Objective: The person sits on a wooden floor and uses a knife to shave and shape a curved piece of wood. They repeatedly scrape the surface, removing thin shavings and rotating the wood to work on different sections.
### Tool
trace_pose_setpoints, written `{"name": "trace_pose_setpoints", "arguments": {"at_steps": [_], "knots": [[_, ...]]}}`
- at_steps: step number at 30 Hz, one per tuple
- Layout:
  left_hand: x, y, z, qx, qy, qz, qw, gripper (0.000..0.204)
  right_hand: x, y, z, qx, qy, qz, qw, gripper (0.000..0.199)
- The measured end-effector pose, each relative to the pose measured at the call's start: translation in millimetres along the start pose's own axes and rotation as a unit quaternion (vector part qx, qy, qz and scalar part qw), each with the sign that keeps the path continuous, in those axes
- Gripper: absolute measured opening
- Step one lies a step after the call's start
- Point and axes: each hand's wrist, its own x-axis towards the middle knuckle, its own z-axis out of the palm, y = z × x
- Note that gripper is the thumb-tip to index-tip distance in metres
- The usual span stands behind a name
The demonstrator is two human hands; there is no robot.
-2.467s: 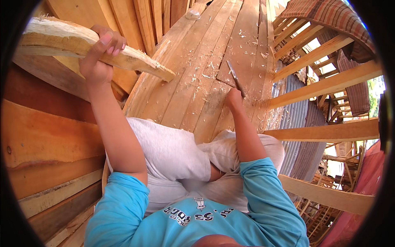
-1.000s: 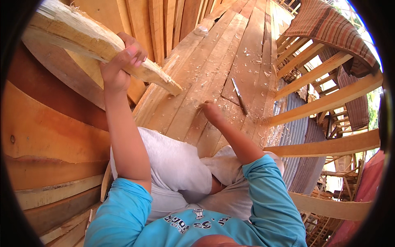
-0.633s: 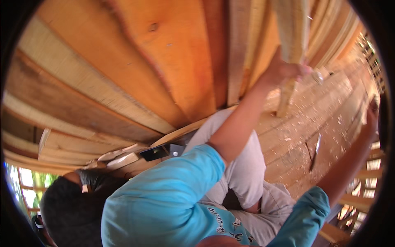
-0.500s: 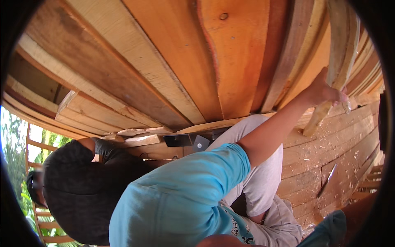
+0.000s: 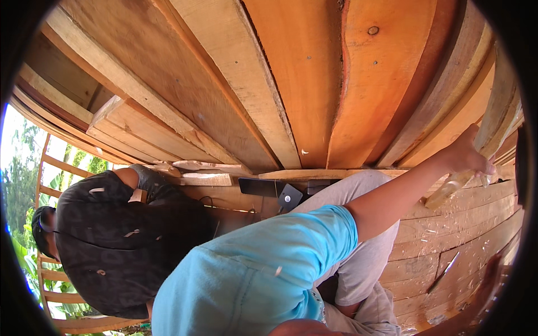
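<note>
Swung further left since half a second ago, view now shows left hand point(image 5: 468, 154) at far right, fingers closed around a pale wood piece point(image 5: 471, 171), right hand point(image 5: 493, 274) blurred low right, grip indeterminable, above plank floor point(image 5: 448, 235).

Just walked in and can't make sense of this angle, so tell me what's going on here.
A person in a blue shirt sits on a plank floor strewn with wood shavings. Their left hand grips a rough piece of wood, held out at arm's length near stacked boards. Their right hand is at the frame's edge, blurred; a blade tool lies on the floor beside it. Another person in a dark shirt is close by on the left.
</note>
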Motion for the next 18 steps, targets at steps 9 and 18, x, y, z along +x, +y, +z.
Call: {"name": "trace_pose_setpoints", "arguments": {"at_steps": [9,18], "knots": [[15,-9,4,-0.001,-0.054,0.010,0.998,0.062,-7,271,-120,-0.078,0.100,0.259,0.957,0.034],[34,-36,-25,-0.065,-0.206,0.026,0.976,0.037,-24,239,-5,-0.384,0.021,0.039,0.922,0.026]]}}
